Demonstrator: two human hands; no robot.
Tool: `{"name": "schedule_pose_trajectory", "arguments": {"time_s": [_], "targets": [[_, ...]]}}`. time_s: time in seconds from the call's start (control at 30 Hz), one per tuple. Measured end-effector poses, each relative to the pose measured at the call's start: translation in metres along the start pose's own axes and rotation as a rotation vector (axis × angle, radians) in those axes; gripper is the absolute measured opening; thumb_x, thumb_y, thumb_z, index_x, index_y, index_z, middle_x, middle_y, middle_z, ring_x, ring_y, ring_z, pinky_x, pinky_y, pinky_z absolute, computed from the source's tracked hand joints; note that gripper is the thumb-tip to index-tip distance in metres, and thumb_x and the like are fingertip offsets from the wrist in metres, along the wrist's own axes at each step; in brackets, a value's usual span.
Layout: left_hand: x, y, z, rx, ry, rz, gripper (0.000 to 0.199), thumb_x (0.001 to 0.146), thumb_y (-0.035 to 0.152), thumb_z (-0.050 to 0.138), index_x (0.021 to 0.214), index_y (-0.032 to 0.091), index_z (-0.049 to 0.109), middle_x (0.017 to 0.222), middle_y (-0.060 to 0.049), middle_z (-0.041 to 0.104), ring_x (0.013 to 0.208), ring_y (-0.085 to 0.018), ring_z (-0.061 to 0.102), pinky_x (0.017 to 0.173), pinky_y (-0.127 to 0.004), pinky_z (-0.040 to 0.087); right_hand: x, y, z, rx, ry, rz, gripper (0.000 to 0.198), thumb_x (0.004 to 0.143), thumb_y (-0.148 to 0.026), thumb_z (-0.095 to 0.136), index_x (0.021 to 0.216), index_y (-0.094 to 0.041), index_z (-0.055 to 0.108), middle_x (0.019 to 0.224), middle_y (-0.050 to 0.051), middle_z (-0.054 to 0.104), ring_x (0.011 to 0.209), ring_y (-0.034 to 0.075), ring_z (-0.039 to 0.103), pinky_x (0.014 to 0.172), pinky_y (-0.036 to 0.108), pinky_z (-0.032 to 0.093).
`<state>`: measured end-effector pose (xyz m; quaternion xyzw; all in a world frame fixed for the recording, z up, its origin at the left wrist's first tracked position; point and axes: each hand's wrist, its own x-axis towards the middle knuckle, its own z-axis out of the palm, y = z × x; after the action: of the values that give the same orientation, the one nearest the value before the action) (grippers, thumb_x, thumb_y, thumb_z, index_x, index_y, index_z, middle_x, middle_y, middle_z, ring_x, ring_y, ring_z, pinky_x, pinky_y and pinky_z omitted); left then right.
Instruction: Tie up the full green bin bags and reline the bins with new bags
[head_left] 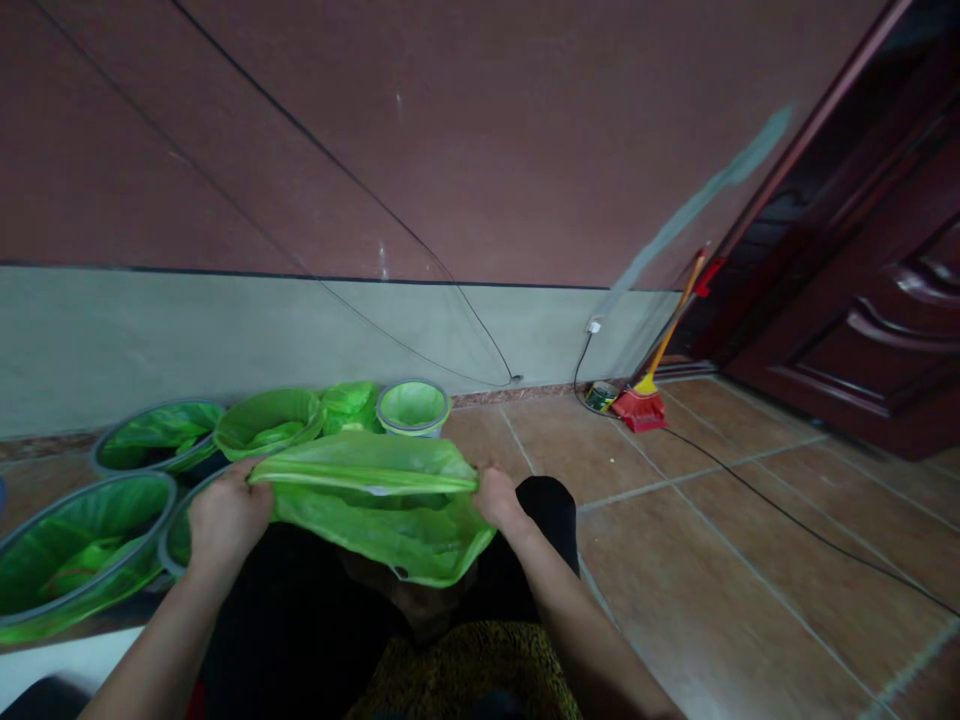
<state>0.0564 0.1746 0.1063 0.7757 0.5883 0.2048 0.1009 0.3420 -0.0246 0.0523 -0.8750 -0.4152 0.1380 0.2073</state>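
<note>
Both hands [231,508] [495,497] clutch a green bag [375,530] by its ends, fingertips unclear, the left partly hiding a bin [178,535]

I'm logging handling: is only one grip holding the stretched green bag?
No, the left grip and right grip hold opposite ends of the bag.

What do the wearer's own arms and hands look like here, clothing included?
The left hand and right hand are ungloved; the forearms are bare, with no sleeves visible. Black trousers and a yellow-and-black patterned garment also show.
</note>
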Motion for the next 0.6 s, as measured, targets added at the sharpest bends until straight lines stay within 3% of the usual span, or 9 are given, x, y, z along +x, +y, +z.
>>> {"name": "schedule_pose_trajectory", "arguments": {"time_s": [0.1,0.17,0.33,0.43,0.6], "targets": [[0.005,-0.004,-0.008,0.183,0.052,-0.041,0.045,0.084,0.033,0.043,0.115,0.014,0.069,0.084,-0.015,0.074,0.072,-0.027,0.066,0.067,-0.032,0.05,-0.012,0.009,-0.011,0.22,-0.206,-0.107,0.044,0.065,-0.002,0.058,0.104,-0.017,0.07,0.091,0.005,0.074,0.084,0.018,0.068,0.073,0.022,0.049],[0.008,-0.009,-0.014,0.244,0.064,-0.075,0.045,0.084,0.037,0.043,0.112,0.015,0.07,0.083,-0.014,0.074,0.067,-0.025,0.065,0.061,-0.03,0.048,-0.024,0.015,-0.026,0.298,-0.236,-0.189,0.051,0.064,-0.002,0.055,0.111,-0.019,0.068,0.097,0.002,0.073,0.086,0.017,0.068,0.075,0.022,0.049],[0.007,-0.017,-0.012,0.247,0.047,-0.081,0.043,0.083,0.038,0.045,0.108,0.017,0.072,0.086,-0.013,0.075,0.066,-0.024,0.063,0.059,-0.029,0.046,-0.052,0.02,-0.056,0.138,-0.025,-0.231,0.059,0.065,0.003,0.05,0.118,-0.02,0.064,0.116,0.005,0.068,0.109,0.018,0.061,0.095,0.024,0.043],[0.007,-0.016,-0.004,0.121,0.009,-0.102,0.042,0.08,0.04,0.048,0.104,0.016,0.073,0.081,-0.01,0.074,0.064,-0.022,0.061,0.054,-0.026,0.042,-0.056,0.017,-0.051,0.018,0.036,-0.192,0.045,0.074,-0.003,0.053,0.112,-0.021,0.066,0.113,0.006,0.069,0.106,0.018,0.063,0.092,0.024,0.044],[0.008,-0.01,-0.009,-0.103,0.011,-0.16,0.029,0.071,0.039,0.057,0.087,0.022,0.073,0.051,0.001,0.06,0.053,-0.019,0.055,0.048,-0.023,0.037,-0.05,0.018,-0.03,-0.044,0.087,-0.19,0.033,0.084,-0.014,0.053,0.114,-0.023,0.063,0.11,0.005,0.07,0.102,0.017,0.065,0.088,0.023,0.045]]}}
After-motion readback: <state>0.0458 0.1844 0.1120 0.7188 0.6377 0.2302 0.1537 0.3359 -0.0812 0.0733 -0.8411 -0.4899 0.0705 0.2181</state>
